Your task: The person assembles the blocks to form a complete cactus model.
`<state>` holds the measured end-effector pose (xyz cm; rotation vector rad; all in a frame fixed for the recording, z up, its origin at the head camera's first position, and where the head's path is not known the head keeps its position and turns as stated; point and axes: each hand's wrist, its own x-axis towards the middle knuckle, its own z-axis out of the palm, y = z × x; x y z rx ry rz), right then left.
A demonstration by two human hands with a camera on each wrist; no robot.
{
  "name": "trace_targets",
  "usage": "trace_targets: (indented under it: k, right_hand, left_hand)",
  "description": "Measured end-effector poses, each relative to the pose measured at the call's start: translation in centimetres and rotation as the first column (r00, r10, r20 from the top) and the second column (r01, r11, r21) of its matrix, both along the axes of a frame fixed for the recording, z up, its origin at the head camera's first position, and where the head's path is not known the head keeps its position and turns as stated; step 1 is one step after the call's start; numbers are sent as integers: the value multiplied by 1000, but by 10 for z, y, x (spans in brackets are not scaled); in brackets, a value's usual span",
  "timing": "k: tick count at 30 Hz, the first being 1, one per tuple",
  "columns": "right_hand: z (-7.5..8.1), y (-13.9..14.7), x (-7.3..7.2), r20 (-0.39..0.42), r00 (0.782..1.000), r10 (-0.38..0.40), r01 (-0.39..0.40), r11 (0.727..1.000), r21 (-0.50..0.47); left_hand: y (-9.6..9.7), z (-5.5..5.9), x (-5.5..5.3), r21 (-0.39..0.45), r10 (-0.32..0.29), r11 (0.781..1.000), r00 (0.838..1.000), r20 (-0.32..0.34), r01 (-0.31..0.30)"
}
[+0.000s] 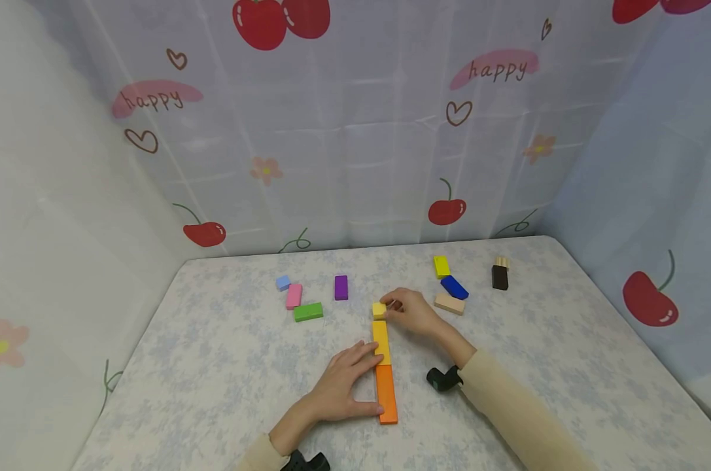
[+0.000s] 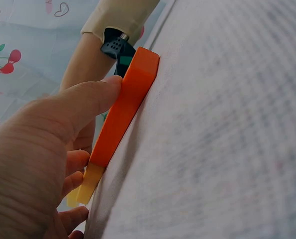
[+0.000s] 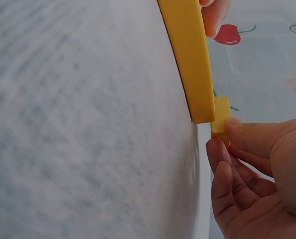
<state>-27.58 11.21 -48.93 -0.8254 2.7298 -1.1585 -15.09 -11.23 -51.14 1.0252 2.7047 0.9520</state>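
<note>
On the table an orange block (image 1: 386, 394) and an amber-yellow block (image 1: 381, 341) lie end to end in one line. My left hand (image 1: 345, 382) is spread along their left side; its thumb touches the orange block and its fingertips reach the amber-yellow one. Just beyond the far end of the line is a small pale-yellow block (image 1: 379, 311). My right hand (image 1: 413, 311) pinches it between thumb and fingers, which the right wrist view also shows. In that view a narrow gap seems to separate the small block (image 3: 221, 112) from the amber-yellow block (image 3: 192, 64).
Left of the line lie a light-blue block (image 1: 282, 282), a pink one (image 1: 294, 296), a green one (image 1: 309, 312) and a purple one (image 1: 341, 288). Rightward are yellow (image 1: 441, 267), dark-blue (image 1: 454, 287), beige (image 1: 450, 303) and dark-brown (image 1: 500, 277) blocks. A printed curtain (image 1: 355, 144) hangs behind.
</note>
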Motion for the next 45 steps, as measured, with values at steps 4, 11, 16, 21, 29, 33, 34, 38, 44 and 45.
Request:
trace_targets:
  k: [4,11,16,21,29,33,34,38,44,45]
  right_hand:
    - [1,0,2,-10,999,34,-34,999,-1]
    - [-5,2,2,3,998,60,-60,998,-2]
    - [-8,3,0,-5,997,74,-74,997,-10]
    - [-9,4,-1,-2,996,85,-85,996,-21]
    - [-8,4,-1,-1,997,82,-82,997,-10]
    - [-7,4,0,-7,996,85,-85,996,-8]
    - [-7,4,0,-11,996,86,-86,996,-5]
    - [-5,3,0,6,997,77,-77,997,5]
    - [-1,7,4,30,998,50,-50,999,-3]
    - [2,9,5,30,999,39,-39,999,-10]
  left_hand:
    - [0,-1,0,4,-3,1000,1000,-8,3]
    - [0,-2,0,-9,2,1000,1000,-20,-2]
    - [1,-1,0,-7,4,1000,1000,-10,-4]
    - [1,0,0,-4,5,1000,1000,-3,-5]
    - [2,1,1,-2,7,1000,1000,-5,-7]
    - [1,2,1,-1,8,1000,1000,-4,-8]
    - [1,2,1,1,7,1000,1000,-4,-7]
    - [1,3,1,5,6,1000,1000,1,-6]
    - [1,2,2,-5,11,1000,1000,5,-11]
    - [1,2,2,-9,12,1000,1000,7,-12]
